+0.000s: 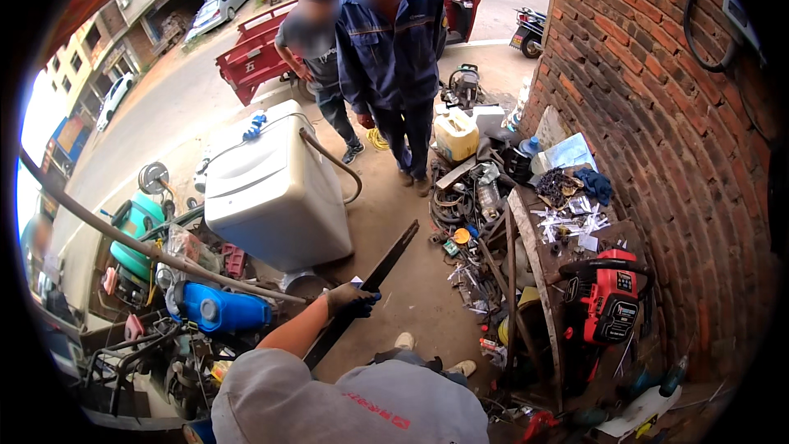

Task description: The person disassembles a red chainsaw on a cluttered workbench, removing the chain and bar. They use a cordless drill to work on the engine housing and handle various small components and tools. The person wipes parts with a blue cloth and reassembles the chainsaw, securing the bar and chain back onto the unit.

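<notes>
My left hand (pixel 353 299), in a dark glove, is closed around a long, flat, dark bar that looks like a chainsaw guide bar (pixel 389 261). The bar slants from beside my grey-shirted body up and away to the right, its far tip over the bare ground. My right hand does not show; my torso covers the area where it could be. On the bench to the right rests a red and black chainsaw (pixel 612 296), apart from my hands, with no guide bar visible on it.
A white washing machine (pixel 283 189) stands ahead left, near a blue tank (pixel 220 306) and other machines. Two people stand ahead, one in dark blue workwear (pixel 390 41). Tools and parts (pixel 472 197) clutter the right side, by a cluttered bench (pixel 534 279) and brick wall (pixel 657 115).
</notes>
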`<action>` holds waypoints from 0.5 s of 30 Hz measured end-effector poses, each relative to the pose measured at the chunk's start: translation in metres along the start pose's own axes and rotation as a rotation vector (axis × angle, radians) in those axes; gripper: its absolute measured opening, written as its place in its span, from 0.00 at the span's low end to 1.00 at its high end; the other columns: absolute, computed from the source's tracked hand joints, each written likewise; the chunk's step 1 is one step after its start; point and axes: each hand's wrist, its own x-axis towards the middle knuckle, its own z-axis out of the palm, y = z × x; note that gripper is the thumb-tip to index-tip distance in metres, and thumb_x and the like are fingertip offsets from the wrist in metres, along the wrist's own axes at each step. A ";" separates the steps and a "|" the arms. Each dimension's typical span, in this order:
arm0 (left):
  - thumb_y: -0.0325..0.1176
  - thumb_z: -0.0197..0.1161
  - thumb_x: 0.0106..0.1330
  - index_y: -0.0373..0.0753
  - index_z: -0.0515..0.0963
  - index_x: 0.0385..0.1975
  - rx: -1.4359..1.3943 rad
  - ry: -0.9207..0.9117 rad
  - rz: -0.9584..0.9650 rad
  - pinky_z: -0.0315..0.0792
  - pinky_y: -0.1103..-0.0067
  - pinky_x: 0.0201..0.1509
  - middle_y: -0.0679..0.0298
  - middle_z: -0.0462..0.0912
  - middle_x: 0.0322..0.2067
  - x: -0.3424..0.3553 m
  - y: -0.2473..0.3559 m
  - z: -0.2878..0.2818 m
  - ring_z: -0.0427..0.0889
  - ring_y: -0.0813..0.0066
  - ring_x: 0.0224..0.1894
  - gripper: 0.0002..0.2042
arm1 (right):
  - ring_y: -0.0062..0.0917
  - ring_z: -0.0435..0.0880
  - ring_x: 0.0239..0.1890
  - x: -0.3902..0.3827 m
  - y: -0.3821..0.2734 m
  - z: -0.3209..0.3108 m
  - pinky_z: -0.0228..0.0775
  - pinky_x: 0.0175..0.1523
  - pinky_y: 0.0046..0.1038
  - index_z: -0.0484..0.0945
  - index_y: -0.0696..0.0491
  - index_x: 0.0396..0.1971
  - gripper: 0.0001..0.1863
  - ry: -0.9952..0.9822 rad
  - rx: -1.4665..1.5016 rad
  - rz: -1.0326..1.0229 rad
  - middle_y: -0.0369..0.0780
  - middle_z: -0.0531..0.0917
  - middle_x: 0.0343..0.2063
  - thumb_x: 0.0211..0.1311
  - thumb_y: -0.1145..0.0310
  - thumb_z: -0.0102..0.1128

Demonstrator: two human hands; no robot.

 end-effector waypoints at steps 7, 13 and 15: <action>0.34 0.48 0.76 0.43 0.68 0.37 -0.120 -0.054 -0.122 0.67 0.81 0.31 0.72 0.64 0.21 0.023 0.034 -0.006 0.69 0.79 0.21 0.06 | 0.26 0.74 0.28 -0.046 -0.088 -0.116 0.65 0.32 0.29 0.76 0.50 0.54 0.21 -0.021 0.825 0.361 0.40 0.80 0.41 0.74 0.52 0.46; 0.42 0.58 0.72 0.43 0.73 0.42 -0.180 -0.047 -0.072 0.72 0.72 0.36 0.67 0.74 0.29 0.013 0.036 -0.014 0.76 0.73 0.30 0.10 | 0.20 0.71 0.21 -0.077 -0.168 -0.143 0.62 0.23 0.23 0.76 0.51 0.56 0.21 -0.431 1.254 0.338 0.34 0.76 0.28 0.73 0.54 0.50; 0.45 0.58 0.72 0.40 0.73 0.46 -0.160 0.013 -0.096 0.77 0.69 0.40 0.62 0.77 0.31 0.025 0.050 -0.017 0.79 0.68 0.32 0.15 | 0.15 0.69 0.18 -0.076 -0.223 -0.181 0.58 0.22 0.20 0.76 0.53 0.54 0.18 -0.266 1.292 0.065 0.34 0.75 0.25 0.71 0.60 0.56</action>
